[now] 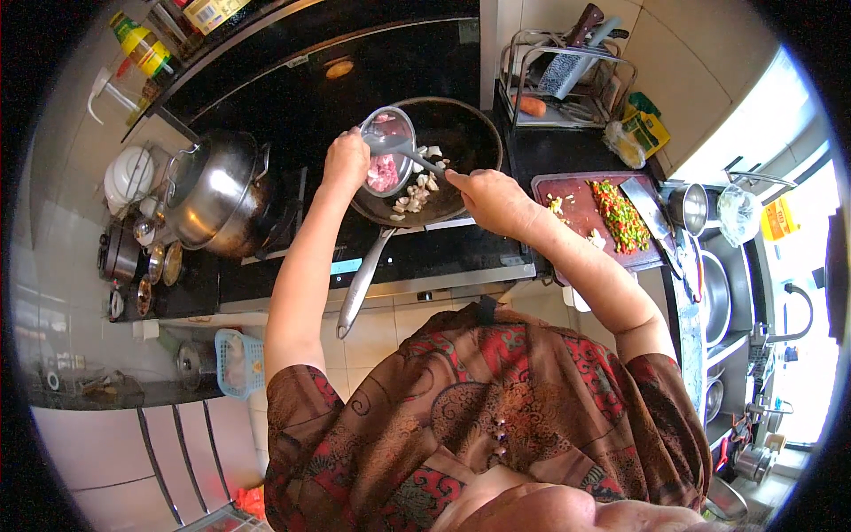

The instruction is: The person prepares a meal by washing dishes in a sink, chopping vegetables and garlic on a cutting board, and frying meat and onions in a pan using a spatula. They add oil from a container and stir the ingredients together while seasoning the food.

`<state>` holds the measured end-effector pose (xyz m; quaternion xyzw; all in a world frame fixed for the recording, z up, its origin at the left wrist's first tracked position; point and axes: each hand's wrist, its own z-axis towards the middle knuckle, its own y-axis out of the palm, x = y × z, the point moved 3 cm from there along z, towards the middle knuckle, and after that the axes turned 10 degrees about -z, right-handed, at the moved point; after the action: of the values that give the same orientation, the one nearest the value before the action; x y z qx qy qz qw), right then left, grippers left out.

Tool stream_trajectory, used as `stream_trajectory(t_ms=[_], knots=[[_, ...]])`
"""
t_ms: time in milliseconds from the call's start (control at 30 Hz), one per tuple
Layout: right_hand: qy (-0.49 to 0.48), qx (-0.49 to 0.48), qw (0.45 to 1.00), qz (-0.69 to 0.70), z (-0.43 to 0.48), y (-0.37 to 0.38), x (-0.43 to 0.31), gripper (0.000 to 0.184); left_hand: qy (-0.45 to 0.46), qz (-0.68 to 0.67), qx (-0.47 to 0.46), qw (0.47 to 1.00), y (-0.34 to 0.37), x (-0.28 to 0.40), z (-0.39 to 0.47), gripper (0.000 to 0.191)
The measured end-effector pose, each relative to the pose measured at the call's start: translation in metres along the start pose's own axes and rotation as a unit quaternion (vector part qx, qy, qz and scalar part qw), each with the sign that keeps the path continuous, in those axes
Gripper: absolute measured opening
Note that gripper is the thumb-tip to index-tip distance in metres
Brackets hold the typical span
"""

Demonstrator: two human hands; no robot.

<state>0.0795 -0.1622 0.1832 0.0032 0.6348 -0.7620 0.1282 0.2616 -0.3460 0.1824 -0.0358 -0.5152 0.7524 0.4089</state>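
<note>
My left hand point(347, 159) grips a small metal bowl point(407, 126) by its rim, tilted over the left side of a dark frying pan point(475, 139). Raw pink meat point(383, 174) lies inside the bowl. In my right hand point(495, 199) is the handle of a grey spatula or spoon point(392, 144), its head reaching into the bowl's mouth. Pale chopped pieces point(417, 194), some whiter than others, are gathered in the pan below the bowl. The pan's long metal handle point(365, 279) points toward me over the stove's front edge.
A large lidded steamer pot point(216, 193) stands left of the pan. At right, a red cutting board point(565, 189) bears chopped red and green peppers point(619, 216) and a cleaver point(648, 209). Behind it is a knife rack point(565, 80). The sink point(738, 286) lies far right.
</note>
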Motion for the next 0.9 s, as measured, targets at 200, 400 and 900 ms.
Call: stream_trajectory(t_ms=[200,400,900], knots=[[-0.054,-0.045,0.988,-0.136,0.003,0.005,-0.01,0.043,-0.002,0.111,-0.041,0.993,-0.001,0.008,0.007,0.036],[-0.029,-0.049,0.987,-0.149,-0.023,-0.006,0.005,0.038,-0.077,0.07,0.01,0.995,-0.029,-0.015,0.015,0.023],[-0.05,0.103,0.986,-0.122,-0.014,0.011,-0.014,0.053,-0.393,-0.278,-0.16,0.862,-0.032,-0.033,-0.007,0.019]])
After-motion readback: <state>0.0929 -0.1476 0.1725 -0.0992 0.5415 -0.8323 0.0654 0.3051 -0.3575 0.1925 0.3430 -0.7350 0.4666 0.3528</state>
